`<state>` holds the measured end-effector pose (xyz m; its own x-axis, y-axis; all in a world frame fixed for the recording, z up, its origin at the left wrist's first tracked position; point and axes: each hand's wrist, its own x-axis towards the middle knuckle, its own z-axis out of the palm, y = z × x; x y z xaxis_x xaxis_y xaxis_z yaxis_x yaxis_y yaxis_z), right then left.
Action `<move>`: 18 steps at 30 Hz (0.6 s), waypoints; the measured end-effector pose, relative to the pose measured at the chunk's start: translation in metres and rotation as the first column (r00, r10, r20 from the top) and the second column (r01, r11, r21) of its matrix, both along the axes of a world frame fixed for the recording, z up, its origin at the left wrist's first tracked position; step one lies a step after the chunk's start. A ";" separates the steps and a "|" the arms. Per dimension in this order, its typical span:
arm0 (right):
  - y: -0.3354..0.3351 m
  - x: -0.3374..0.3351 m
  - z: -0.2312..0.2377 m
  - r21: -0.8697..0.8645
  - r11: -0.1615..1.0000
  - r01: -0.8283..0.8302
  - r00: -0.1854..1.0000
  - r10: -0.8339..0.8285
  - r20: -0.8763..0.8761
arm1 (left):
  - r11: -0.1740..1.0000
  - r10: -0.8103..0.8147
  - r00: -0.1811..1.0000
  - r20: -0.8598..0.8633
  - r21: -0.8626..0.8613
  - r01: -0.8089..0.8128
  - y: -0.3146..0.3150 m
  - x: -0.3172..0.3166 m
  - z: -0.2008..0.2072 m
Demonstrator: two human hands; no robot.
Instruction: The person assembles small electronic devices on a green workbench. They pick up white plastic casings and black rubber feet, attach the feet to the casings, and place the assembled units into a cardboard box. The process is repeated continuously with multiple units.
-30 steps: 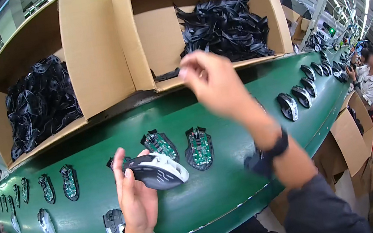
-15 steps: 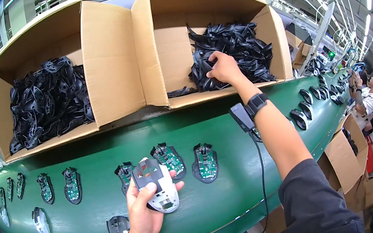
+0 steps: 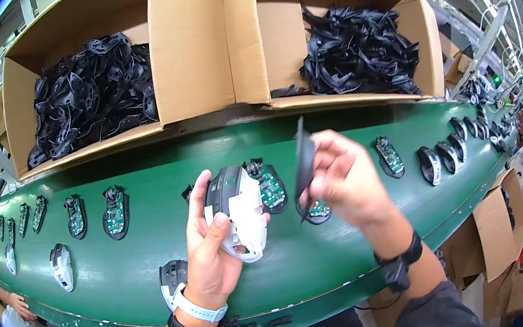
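Note:
My left hand [image 3: 213, 254] is closed around a white and dark grey mouse shell [image 3: 240, 216], held tilted above the green belt. To its right, my right hand [image 3: 349, 181] pinches a thin, curved black plastic side piece [image 3: 303, 157] between thumb and fingers. The two parts are apart, with a small gap between them. Behind the shell, a mouse base with a green circuit board [image 3: 271, 187] lies on the belt. A second such base [image 3: 317, 213] is partly hidden by my right hand and the black piece. Near my left wrist lies another white and grey shell [image 3: 174, 279].
Two cardboard boxes stand beyond the belt [image 3: 135, 261]: the left box [image 3: 189, 53] and right box [image 3: 284, 40] hold heaps of black plastic parts. More circuit-board bases [image 3: 115, 212] line the left; several shells [image 3: 429, 165] stand right. Other people sit at both ends.
My right hand has come out of the right box with a black side piece and is now beside the shell. My left hand has turned the mouse shell onto its side.

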<state>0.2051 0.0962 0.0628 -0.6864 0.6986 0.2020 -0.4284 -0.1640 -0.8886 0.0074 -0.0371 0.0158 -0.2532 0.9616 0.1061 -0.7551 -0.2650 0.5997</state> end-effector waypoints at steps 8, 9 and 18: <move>-0.031 -0.033 -0.036 -0.209 0.976 -0.056 0.996 0.069 0.058 | 0.982 0.128 0.981 -0.146 -0.118 -0.146 0.000 0.009 0.005; -0.032 -0.032 -0.039 -0.232 0.970 -0.067 0.994 0.085 0.067 | 0.979 0.135 0.973 -0.189 -0.125 -0.161 0.000 0.009 0.005; -0.038 -0.033 -0.044 -0.262 0.961 -0.091 0.994 0.103 0.032 | 0.980 0.094 0.949 -0.300 -0.141 -0.141 0.002 0.009 0.007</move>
<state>0.1721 0.0586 0.0185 -0.7579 0.6523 -0.0104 -0.3594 -0.4308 -0.8278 0.0162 -0.0355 0.0223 -0.3462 0.9373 0.0406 -0.5112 -0.2247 0.8296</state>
